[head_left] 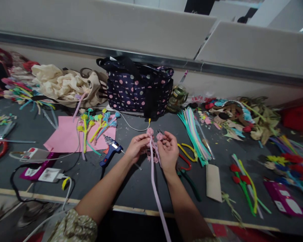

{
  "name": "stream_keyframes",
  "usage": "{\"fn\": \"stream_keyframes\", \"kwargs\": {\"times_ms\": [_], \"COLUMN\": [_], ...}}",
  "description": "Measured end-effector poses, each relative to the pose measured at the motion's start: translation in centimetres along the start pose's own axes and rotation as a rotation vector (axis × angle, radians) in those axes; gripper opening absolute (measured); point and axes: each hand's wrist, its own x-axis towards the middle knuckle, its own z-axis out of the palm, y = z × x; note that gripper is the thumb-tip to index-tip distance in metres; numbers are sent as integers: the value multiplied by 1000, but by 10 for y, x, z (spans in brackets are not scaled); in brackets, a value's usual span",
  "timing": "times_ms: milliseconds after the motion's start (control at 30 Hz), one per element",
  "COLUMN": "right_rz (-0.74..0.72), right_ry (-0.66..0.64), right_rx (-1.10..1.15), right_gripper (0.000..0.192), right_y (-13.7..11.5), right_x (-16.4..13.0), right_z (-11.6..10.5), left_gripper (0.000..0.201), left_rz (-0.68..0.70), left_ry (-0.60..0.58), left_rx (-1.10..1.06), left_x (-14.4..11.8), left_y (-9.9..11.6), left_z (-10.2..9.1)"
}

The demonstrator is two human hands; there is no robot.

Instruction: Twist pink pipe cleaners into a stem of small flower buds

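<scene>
My left hand [136, 148] pinches a small pink flower [149, 131] between thumb and fingers, just under its head. A long lilac chenille stem [155, 190] runs from there down toward the table's front edge. My right hand [169, 153] closes its fingertips on a second small pink flower [160, 136], close beside the first. Behind and below the hands, more pink pieces [153, 156] show, partly covered. Left of my left hand lies a blue glue gun [110, 153]. Near my right hand are yellow handles [188, 152], red handles [184, 163] and green-handled pliers [192, 185].
A polka-dot bag [138, 87] and a green bottle [178, 95] stand at the back. Chenille stems [195, 136] lie to the right, beside a beige card [213, 181]. Colourful chenille branches [86, 129] rest on pink paper [65, 134]. Cables and power strips [37, 168] occupy the left front.
</scene>
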Motion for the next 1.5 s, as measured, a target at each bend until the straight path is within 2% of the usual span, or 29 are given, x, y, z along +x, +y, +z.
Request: {"fn": "stream_keyframes", "kwargs": {"times_ms": [167,333,533,733,900,1000,1100,1200,1333,1400,1500], "right_rz": [-53,-101,-110,-115,-156,-195,-306,-495,-695,-742,-748], "right_ry": [-7,-19,-7,-9,-3,-28,-59,-63,-55,-60,-71], "right_rx": [-104,-178,-204,-204,-239,-303,-436,-551,-586,-602,-618], "right_gripper": [42,42,40,40,38,38,42,42,25,16,13], "right_y": [4,5,7,10,8,3,-3,-7,-6,-6,-5], "right_x": [-3,-4,-4,-4,-4,-6,-7,-8,-10,-10,-9], "right_z": [0,0,-1,-1,-1,-2,-2,-2,-3,-5,-6], "left_gripper": [23,25,19,36,33,33,32,31,30,30,30], "left_rz": [23,-49,-40,-67,-47,-47,-51,-46,-44,-53,-75], "left_ry": [6,7,-81,-76,-98,-71,-28,-20,-31,-26,-30], "left_rx": [35,21,-11,30,18,-3,-26,-31,-26,-24,-13], "left_x": [2,3,2,-2,-4,-3,-3,-2,-2,-2,-2], "left_y": [-2,0,-1,1,3,2,2,2,3,3,2], "left_z": [-4,-3,-3,-3,0,-1,0,2,2,3,2]}}
